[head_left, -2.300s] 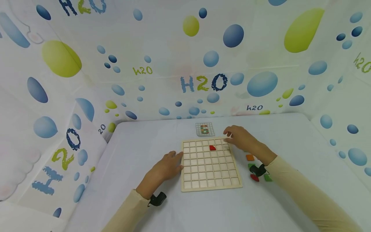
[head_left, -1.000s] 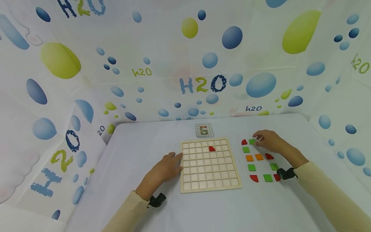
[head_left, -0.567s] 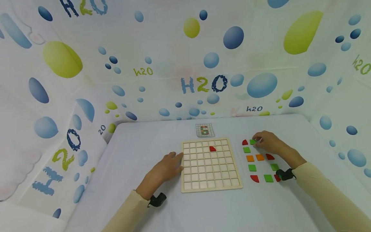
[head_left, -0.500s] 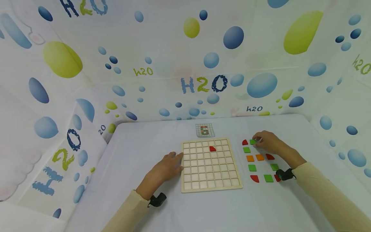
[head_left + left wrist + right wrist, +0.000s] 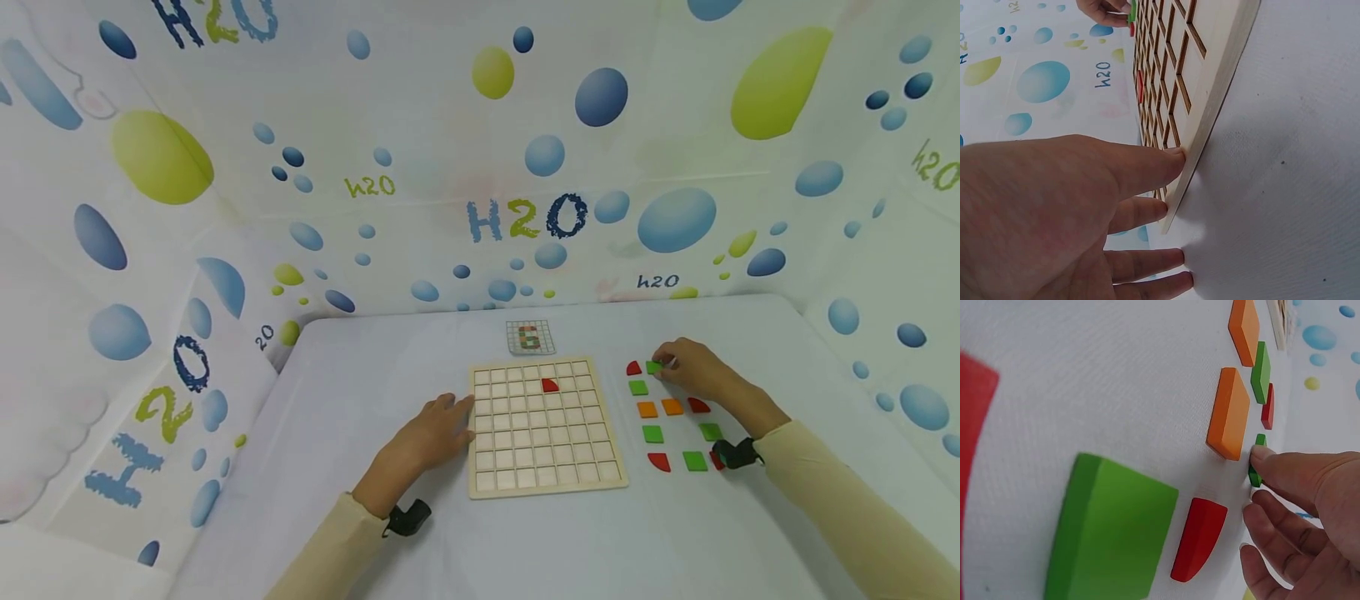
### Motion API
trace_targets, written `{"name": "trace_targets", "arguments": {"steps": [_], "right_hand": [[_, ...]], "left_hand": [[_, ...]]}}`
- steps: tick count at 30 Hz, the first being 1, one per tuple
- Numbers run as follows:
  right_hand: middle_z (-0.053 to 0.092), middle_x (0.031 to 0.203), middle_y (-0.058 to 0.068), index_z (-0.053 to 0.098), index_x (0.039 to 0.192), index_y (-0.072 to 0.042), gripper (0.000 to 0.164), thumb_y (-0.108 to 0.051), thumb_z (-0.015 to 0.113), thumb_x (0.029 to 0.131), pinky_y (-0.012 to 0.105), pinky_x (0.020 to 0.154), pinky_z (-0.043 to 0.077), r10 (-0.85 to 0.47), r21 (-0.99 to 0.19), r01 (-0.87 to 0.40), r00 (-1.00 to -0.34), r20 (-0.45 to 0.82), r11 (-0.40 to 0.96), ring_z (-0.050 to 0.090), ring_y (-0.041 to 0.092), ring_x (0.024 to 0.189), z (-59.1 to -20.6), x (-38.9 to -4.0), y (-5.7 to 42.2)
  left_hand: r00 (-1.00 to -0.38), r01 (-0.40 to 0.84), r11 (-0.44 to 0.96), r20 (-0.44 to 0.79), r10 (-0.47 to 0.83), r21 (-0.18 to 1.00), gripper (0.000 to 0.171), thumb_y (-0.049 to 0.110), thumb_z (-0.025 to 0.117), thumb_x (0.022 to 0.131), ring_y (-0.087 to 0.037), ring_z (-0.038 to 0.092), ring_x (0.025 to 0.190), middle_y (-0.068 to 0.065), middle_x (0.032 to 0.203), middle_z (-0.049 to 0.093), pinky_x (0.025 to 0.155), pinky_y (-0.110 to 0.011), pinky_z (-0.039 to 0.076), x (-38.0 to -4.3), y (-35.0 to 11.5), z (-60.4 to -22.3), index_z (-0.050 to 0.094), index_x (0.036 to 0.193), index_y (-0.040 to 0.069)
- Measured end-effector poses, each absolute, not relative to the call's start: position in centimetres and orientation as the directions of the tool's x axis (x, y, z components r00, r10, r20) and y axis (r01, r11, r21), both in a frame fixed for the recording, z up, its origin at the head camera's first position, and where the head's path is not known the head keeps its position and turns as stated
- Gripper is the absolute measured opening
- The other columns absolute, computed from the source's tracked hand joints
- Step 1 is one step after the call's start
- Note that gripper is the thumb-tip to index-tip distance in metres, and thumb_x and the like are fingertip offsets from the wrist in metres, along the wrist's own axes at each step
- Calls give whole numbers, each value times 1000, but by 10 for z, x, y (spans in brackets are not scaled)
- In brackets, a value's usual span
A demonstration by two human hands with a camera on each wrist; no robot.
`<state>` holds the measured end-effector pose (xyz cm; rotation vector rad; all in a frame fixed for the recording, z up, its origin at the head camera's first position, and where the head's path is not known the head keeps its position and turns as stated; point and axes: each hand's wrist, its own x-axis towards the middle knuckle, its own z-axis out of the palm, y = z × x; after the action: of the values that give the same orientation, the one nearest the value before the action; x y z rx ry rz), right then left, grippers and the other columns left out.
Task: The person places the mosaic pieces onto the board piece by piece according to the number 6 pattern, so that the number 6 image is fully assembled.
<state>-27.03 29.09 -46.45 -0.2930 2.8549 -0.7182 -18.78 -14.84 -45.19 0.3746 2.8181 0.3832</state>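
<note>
My left hand [image 5: 429,435] rests at the left edge of a wooden grid board [image 5: 474,492], its thumb and a fingertip touching the frame, fingers straight. One red quarter-circle tile [image 5: 550,385] sits in a square near the board's top. To the right of the board, my right hand [image 5: 696,372] pinches a green square tile [image 5: 653,367] at the far end of the loose tiles. In the right wrist view, the thumb lies on this green tile [image 5: 1256,472], while the other fingers are partly bent beside it.
Beyond the board lies a gridded pattern card [image 5: 530,337] with a coloured figure like a 6. Loose tiles lie right of the board: a red one [image 5: 633,367], orange squares [image 5: 647,409], several green squares [image 5: 694,461] and more red quarter-circles [image 5: 659,462]. Each wrist wears a black camera [image 5: 407,517].
My right hand has moved from the board's far right corner rightward to the loose tiles, and its fingers now pinch a green tile. My left hand has stayed at the board's edge.
</note>
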Motion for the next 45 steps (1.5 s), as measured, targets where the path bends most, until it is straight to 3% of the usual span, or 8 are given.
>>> {"name": "trace_targets", "arguments": {"steps": [33, 45], "right_hand": [[66, 123, 20, 65, 131, 0, 30, -11, 68, 103, 54, 99, 57, -263, -496, -198, -963, -64, 845, 62, 36, 111, -441, -264, 266], [67, 115, 16, 66, 127, 0, 27, -13, 69, 104, 51, 93, 57, -361, -534, -309, -933, 7, 787, 66, 30, 103, -426, -261, 242]], "left_hand": [[-930, 217, 933, -229, 286, 285, 60, 31, 64, 107, -43, 41, 150, -24, 162, 40, 116, -60, 44, -187, -148, -452, 46, 160, 10], [-931, 211, 934, -232, 281, 287, 60, 31, 63, 107, -43, 40, 151, -24, 164, 39, 116, -60, 44, -186, -147, -451, 45, 161, 11]]}}
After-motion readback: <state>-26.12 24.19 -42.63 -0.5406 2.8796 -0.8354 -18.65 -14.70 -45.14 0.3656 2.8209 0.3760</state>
